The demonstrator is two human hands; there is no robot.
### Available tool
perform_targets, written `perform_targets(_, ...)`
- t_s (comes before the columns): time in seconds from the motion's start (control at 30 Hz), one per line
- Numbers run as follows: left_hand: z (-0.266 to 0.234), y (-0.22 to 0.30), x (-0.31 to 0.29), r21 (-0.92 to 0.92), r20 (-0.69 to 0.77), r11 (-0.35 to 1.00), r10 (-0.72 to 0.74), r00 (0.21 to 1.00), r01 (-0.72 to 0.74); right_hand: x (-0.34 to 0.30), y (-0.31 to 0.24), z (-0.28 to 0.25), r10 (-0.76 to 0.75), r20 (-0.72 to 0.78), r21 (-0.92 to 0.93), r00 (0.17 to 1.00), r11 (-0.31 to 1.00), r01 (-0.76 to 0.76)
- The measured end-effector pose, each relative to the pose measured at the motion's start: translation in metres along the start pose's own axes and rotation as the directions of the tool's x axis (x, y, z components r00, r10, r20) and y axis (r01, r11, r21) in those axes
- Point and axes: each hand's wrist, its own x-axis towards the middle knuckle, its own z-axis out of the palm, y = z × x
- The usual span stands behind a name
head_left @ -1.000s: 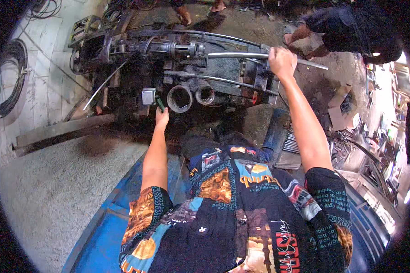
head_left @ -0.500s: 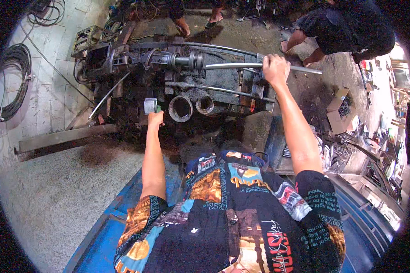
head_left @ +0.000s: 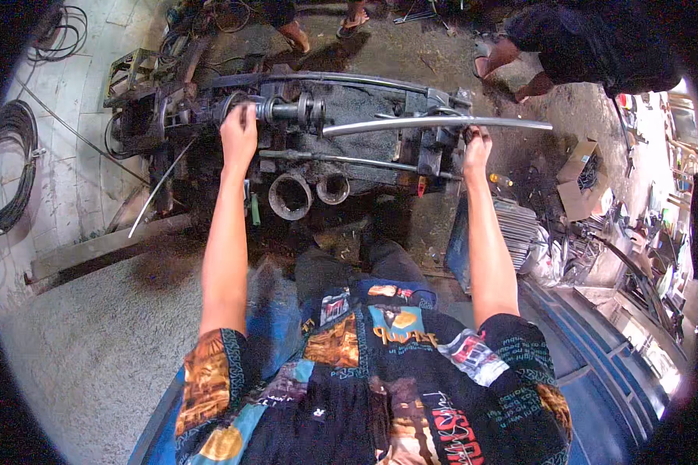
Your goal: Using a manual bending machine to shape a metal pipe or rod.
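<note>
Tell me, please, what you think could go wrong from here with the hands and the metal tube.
The left hand is bare and close to the dark shaft, so it could be pinched if that turned. The metal tube juts past the machine's right end, so it might swing toward the co-worker's leg.

2 hands counted: 1 L hand point(head_left: 239, 138), 1 R hand point(head_left: 477, 153). Also seen: 1 machine point(head_left: 364, 128), 1 silver tube point(head_left: 411, 123). On its near side, 2 round metal mouths point(head_left: 290, 196) noted, w/ 1 green handle point(head_left: 255, 209) to L. Far side: 4 feet point(head_left: 295, 37) of others. Far R: 1 cardbd box point(head_left: 572, 168). L: 2 cable coils point(head_left: 29, 147).
</note>
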Motion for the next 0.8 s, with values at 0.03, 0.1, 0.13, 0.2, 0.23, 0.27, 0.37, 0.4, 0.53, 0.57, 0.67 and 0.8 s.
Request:
perform_targets(0.03, 0.017, 0.012, 0.020, 0.013, -0.006, 0.997, 0.075, 0.997, -0.075, 0.019, 0.022, -0.023, -0.010, -0.040, -0.122, 0.999, 0.993, 0.005)
perform_targets(0.1, 0.040, 0.005, 0.050, -0.031, 0.007, 0.997, 0.074, 0.997, -0.074, 0.038, 0.028, -0.018, 0.039, 0.069, 0.050, 0.997, 0.998, -0.043)
perform_targets(0.13, 0.053, 0.008, 0.062, -0.043, 0.025, 0.997, 0.060, 0.998, -0.059, 0.045, 0.029, -0.019, 0.067, 0.179, 0.212, 0.982, 0.972, -0.105)
perform_targets(0.2, 0.061, -0.016, 0.075, -0.028, 0.012, 0.997, 0.077, 0.997, -0.077, 0.042, 0.004, 0.015, -0.016, 0.431, 0.266, 0.902, 0.958, -0.110)
perform_targets(0.23, 0.073, -0.020, 0.084, -0.050, 0.015, 0.991, 0.123, 0.992, -0.123, 0.049, 0.008, 0.007, -0.019, 0.447, 0.168, 0.894, 0.984, -0.063)
perform_targets(0.27, 0.079, -0.031, 0.083, -0.039, 0.021, 0.994, 0.107, 0.994, -0.107, 0.046, -0.005, 0.017, -0.005, 0.481, 0.071, 0.877, 0.997, -0.034)
perform_targets(0.37, 0.097, -0.035, 0.080, -0.073, 0.092, 0.987, 0.148, 0.985, -0.141, 0.044, -0.023, 0.031, 0.208, 0.453, 0.031, 0.867, 0.968, -0.248)
perform_targets(0.4, 0.100, -0.035, 0.080, -0.077, 0.100, 0.988, 0.143, 0.985, -0.135, 0.045, -0.022, 0.031, 0.191, 0.445, 0.012, 0.875, 0.976, -0.219)
perform_targets(0.53, 0.101, -0.045, 0.079, -0.351, 0.128, 0.936, 0.028, 0.991, 0.019, 0.039, -0.023, 0.044, 0.171, 0.478, 0.007, 0.862, 0.980, -0.199)
perform_targets(0.57, 0.103, -0.044, 0.078, -0.394, 0.110, 0.919, 0.024, 0.994, 0.022, 0.038, -0.025, 0.047, 0.187, 0.489, -0.003, 0.852, 0.977, -0.213)
perform_targets(0.67, 0.102, -0.043, 0.077, -0.435, 0.110, 0.899, -0.004, 0.994, 0.052, 0.034, -0.024, 0.056, -0.008, 0.542, -0.046, 0.840, 0.998, 0.039)
perform_targets(0.8, 0.101, -0.040, 0.075, -0.446, 0.125, 0.891, -0.031, 0.992, 0.084, 0.035, -0.019, 0.068, -0.005, 0.538, -0.010, 0.843, 1.000, 0.012)
